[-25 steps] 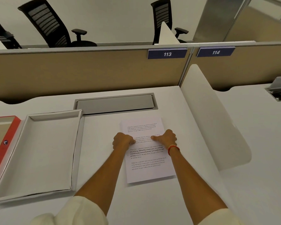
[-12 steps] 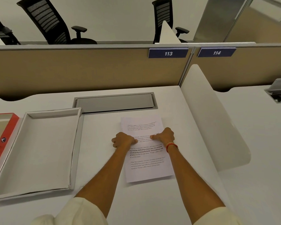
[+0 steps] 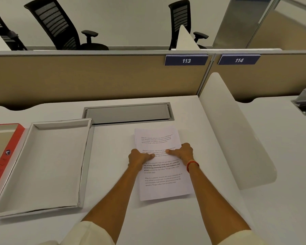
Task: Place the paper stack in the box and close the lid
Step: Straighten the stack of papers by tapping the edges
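A white paper stack (image 3: 163,181) with printed text lies flat on the desk, right of centre. My left hand (image 3: 139,157) grips its left edge and my right hand (image 3: 183,152) grips its right edge, thumbs pressed on the top sheet. The open white box (image 3: 86,156) sits empty to the left, a gap of desk between it and the stack. Its red lid (image 3: 6,152) lies open at the far left edge, partly out of view.
A grey cable hatch (image 3: 127,114) is set into the desk behind the stack. A curved white divider (image 3: 237,138) stands close on the right. A tan partition (image 3: 95,76) closes the back, with black chairs beyond.
My hands and the stack have hardly moved. The view shifted slightly, so the box and lid sit a little lower and further left in frame.
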{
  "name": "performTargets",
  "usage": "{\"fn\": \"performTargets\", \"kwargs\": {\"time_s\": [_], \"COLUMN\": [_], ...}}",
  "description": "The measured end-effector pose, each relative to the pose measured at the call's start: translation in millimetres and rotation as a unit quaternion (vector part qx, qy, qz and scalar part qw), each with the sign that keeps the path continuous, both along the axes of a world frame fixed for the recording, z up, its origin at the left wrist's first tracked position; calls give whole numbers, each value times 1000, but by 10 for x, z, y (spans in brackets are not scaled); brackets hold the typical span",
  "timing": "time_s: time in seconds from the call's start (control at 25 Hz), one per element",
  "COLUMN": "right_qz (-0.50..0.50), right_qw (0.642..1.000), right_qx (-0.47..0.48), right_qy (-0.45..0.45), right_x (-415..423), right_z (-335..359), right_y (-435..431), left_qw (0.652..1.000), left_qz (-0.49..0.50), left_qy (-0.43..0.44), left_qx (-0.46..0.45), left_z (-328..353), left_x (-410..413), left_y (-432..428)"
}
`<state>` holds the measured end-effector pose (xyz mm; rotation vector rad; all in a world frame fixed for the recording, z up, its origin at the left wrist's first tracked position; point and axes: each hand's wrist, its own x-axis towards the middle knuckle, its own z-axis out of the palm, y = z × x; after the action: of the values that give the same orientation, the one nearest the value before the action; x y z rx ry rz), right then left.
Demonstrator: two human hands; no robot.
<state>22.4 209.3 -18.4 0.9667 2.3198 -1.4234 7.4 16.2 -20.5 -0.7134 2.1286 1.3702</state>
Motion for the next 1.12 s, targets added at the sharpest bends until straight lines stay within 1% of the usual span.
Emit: {"fn": "performTargets", "kwargs": {"time_s": [0.16,0.28,0.48,0.68,0.88,1.12], "right_qz": [11,-4,-19,24,58,73], "right_qw": [998,993,970,936,925,923], "right_qx": [-60,-97,-136,-142,-145,-149], "right_qy": [17,60,198,320,347,347], "right_x": [51,73,44,140,235,233], "right_z": [42,233,644,790,713,643], "right_y": [35,76,138,108,153,188], "left_qw": [998,993,964,928,913,910], "left_qz": [6,18,36,5,-29,-34], "left_qy": [38,91,213,331,364,371], "left_qx": [40,78,154,170,179,182], "left_z": [27,157,541,695,647,588], "left_x": [56,74,-43,-9,79,89], "left_y": [-51,-84,-113,-186,-279,-306]}}
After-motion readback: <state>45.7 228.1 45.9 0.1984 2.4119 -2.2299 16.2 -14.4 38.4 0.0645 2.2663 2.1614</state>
